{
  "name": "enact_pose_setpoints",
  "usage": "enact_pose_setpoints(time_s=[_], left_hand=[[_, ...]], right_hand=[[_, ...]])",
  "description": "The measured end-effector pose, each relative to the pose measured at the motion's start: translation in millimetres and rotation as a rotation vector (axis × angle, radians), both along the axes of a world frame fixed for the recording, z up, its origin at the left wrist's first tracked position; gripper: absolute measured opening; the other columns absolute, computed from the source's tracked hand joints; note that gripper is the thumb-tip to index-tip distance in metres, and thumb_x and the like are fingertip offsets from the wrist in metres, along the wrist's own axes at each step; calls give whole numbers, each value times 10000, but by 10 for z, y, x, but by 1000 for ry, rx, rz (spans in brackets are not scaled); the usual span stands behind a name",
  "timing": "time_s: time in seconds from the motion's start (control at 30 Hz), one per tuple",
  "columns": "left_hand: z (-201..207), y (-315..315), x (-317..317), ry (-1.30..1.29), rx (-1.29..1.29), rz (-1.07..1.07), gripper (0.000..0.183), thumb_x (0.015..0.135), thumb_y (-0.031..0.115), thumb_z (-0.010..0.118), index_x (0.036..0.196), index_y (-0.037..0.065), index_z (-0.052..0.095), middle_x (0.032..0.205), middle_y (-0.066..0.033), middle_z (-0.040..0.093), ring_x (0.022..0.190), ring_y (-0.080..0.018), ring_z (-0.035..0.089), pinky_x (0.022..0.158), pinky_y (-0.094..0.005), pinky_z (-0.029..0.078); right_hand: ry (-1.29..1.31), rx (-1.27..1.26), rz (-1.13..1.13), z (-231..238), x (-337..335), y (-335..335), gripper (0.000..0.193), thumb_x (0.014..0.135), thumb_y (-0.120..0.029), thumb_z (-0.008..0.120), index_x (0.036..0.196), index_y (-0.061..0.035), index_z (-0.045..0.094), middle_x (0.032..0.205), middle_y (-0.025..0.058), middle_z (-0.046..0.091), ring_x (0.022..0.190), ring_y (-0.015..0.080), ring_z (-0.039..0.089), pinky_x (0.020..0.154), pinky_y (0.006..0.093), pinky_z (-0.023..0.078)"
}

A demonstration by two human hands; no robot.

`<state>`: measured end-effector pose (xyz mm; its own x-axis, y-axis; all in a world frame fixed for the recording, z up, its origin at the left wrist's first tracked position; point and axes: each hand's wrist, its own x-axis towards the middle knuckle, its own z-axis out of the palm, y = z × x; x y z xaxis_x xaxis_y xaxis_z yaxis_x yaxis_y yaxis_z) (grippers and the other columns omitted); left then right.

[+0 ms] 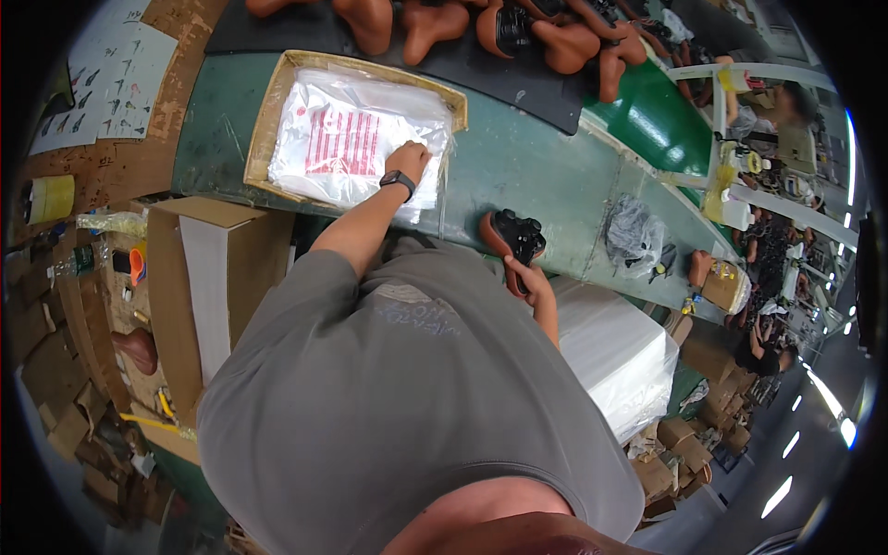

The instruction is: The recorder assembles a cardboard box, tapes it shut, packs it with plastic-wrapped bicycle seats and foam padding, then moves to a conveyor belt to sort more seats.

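My left hand (409, 162), with a dark watch at its wrist, lies on the right part of a stack of clear plastic bags (319, 111). Its fingers are curled down into the film and look closed on a bag; the fingertips are hidden. The bags have red print and fill a shallow cardboard box (263, 139) on the green table. My right hand (530, 277) grips a brown bicycle saddle (495, 236) at the table's near edge. The saddle's black underside faces up.
Several brown saddles (564, 46) lie on a black mat (546, 102) at the far side. Crumpled clear plastic (634, 236) sits to the right on the green table (564, 185). A cardboard box (171, 277) stands at left, a plastic-wrapped white stack (610, 351) at right.
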<state>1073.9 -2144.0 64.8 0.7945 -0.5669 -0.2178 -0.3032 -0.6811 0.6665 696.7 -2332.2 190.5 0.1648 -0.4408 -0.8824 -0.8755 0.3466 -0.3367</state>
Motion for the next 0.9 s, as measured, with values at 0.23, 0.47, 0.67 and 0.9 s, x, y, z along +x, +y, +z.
enact_pose_setpoints(time_s=[0.23, 0.47, 0.67, 0.9], left_hand=[[126, 92, -17, 21, -201, 179, 237, 1070, 271, 632, 1069, 63, 746, 1030, -174, 740, 963, -414, 710, 868, -478, 568], [319, 599, 330, 624, -499, 529, 255, 1080, 255, 676, 1066, 5, 721, 993, -80, 773, 875, -133, 710, 726, -290, 577], [692, 1062, 589, 425, -528, -99, 207, 1056, 154, 668, 1161, 10, 772, 1017, -133, 802, 935, -211, 765, 805, -370, 603], [1360, 1802, 936, 1119, -643, 383, 170, 1103, 146, 579, 1157, 32, 693, 1088, -99, 758, 919, -274, 751, 849, -432, 635]], right_hand=[[-315, 616, -713, -92, 109, -165, 360, 973, -338, 838, 1111, -37, 697, 910, 112, 759, 756, 252, 750, 688, 404, 659], [-777, 231, -406, 611, 1100, 626, 569, 946, -31, 803, 1445, -60, 531, 1189, 139, 741, 906, 257, 774, 788, 415, 663], [-989, 449, -303, 677, 2469, 1297, 677, 926, 24, 778, 1510, -34, 440, 1315, 168, 681, 1051, 337, 775, 874, 442, 677], [-937, 609, -239, 695, 3190, 1610, 543, 956, 14, 747, 1450, -3, 522, 1219, 180, 701, 1043, 324, 759, 886, 439, 673]])
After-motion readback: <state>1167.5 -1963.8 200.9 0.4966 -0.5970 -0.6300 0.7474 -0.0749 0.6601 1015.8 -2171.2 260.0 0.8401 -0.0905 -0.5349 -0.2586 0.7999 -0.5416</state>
